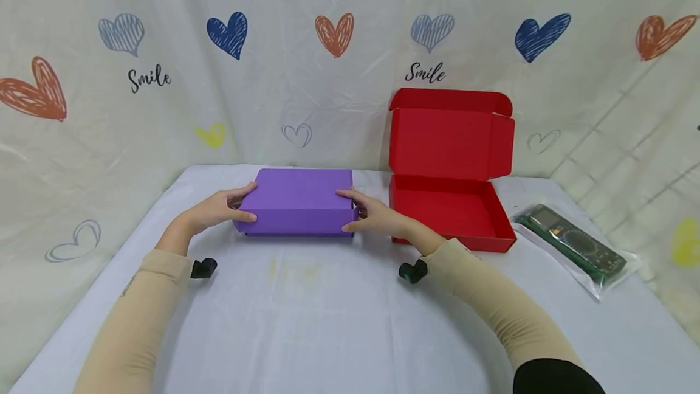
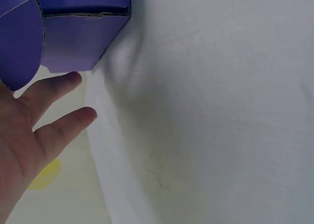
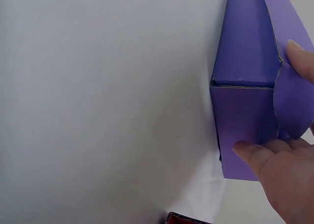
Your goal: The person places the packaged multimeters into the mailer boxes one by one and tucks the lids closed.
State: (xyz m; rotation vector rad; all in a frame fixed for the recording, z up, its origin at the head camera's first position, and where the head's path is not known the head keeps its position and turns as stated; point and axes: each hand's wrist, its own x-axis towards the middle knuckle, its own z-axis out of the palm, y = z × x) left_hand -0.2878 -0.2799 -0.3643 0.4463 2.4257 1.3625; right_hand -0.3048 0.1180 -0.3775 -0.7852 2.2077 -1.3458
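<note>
two hands hold the purple box [image 1: 301, 190] from its two ends, probably to keep the lid straight.
the box lies on the white cloth [image 1: 306, 321], in front of the person, left of the open red box [image 1: 451, 138]. the left hand [image 1: 213, 208] grips the left end, thumb at the front flap and a finger at the top; two other fingers are spread near the end wall, and if they touch it, i cannot tell. the right hand [image 1: 380, 214] pinches the right end in similar way, thumb on the front flap. a rounded ear [image 3: 294, 104] of the lid stands outside the end wall, so this two-sided hold seems useful for guiding it. the bagged meter [image 1: 571, 242] lies at the far right, away from both hands.
</note>
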